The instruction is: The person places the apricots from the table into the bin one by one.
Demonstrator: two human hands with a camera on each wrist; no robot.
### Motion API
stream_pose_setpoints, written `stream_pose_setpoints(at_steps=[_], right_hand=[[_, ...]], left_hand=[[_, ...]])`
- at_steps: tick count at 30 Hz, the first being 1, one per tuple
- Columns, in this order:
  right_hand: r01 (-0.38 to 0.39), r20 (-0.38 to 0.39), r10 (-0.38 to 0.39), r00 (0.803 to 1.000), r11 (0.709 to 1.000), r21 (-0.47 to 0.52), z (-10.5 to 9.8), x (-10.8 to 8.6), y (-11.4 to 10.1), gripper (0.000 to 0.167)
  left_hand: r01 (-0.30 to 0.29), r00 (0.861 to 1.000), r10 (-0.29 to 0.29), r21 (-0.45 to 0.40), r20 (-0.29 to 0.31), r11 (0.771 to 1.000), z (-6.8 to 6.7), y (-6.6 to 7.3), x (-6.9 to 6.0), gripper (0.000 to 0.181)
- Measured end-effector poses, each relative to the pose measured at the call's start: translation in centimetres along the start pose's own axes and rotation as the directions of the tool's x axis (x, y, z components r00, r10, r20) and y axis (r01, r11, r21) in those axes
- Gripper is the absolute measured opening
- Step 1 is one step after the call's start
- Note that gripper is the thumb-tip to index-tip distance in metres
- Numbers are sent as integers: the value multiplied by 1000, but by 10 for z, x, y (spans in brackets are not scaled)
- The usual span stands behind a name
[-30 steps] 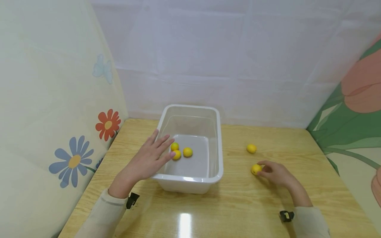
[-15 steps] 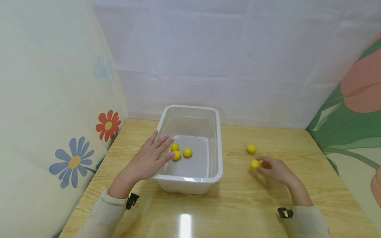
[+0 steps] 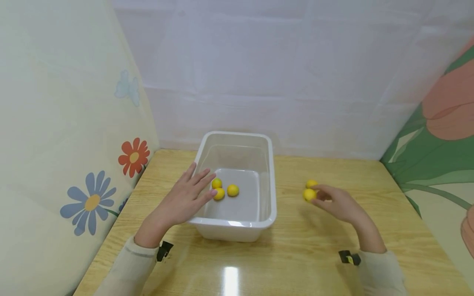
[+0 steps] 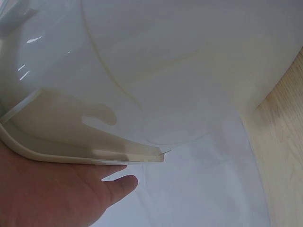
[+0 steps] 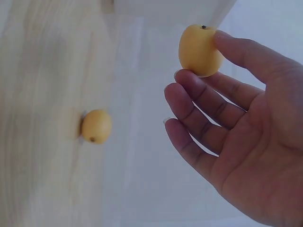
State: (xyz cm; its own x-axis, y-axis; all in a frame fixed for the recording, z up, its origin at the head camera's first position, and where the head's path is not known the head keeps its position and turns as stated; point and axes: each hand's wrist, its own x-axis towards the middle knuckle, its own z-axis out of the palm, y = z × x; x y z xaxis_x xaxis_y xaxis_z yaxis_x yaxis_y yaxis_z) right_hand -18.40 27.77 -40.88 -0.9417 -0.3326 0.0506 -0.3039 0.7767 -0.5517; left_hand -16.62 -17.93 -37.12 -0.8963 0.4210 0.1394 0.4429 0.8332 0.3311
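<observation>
Between thumb and fingertips my right hand (image 3: 341,204) pinches a small yellow lemon (image 3: 309,195), raised off the table; the right wrist view shows this lemon (image 5: 200,51) with its dark stem end up. A second lemon (image 3: 312,183) lies on the table just behind it, partly covered in the head view and in full sight as a lone lemon (image 5: 96,126) in the right wrist view. My left hand (image 3: 181,199) rests with spread, straight fingers on the left rim of a white plastic tub (image 3: 273,185). Inside are three fruits, two yellow lemons (image 3: 233,190) and one greenish-yellow one (image 3: 217,183).
The tub stands on a wood-grain table (image 3: 296,255), left of my right hand. A white cloth backdrop (image 3: 237,74) hangs along the table's back edge. Printed panels with flowers (image 3: 92,201) close off the left and right sides.
My right hand has lifted the nearer lemon off the table and carried it up and slightly left, in front of the other lemon. The left hand stays on the tub rim.
</observation>
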Motion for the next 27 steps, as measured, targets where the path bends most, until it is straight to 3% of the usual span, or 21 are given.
stream_pose_setpoints(at_steps=[16,27], right_hand=[[141,-55,-139,989,990,23,-13,20,-43,45],[185,-72,-184,980,982,20,-20,35,-63,46]], left_hand=[[3,1000,-3,-2,2,1000,-1,1,0,63],[1,1000,-1,5,-3,1000,-1,2,0,62]])
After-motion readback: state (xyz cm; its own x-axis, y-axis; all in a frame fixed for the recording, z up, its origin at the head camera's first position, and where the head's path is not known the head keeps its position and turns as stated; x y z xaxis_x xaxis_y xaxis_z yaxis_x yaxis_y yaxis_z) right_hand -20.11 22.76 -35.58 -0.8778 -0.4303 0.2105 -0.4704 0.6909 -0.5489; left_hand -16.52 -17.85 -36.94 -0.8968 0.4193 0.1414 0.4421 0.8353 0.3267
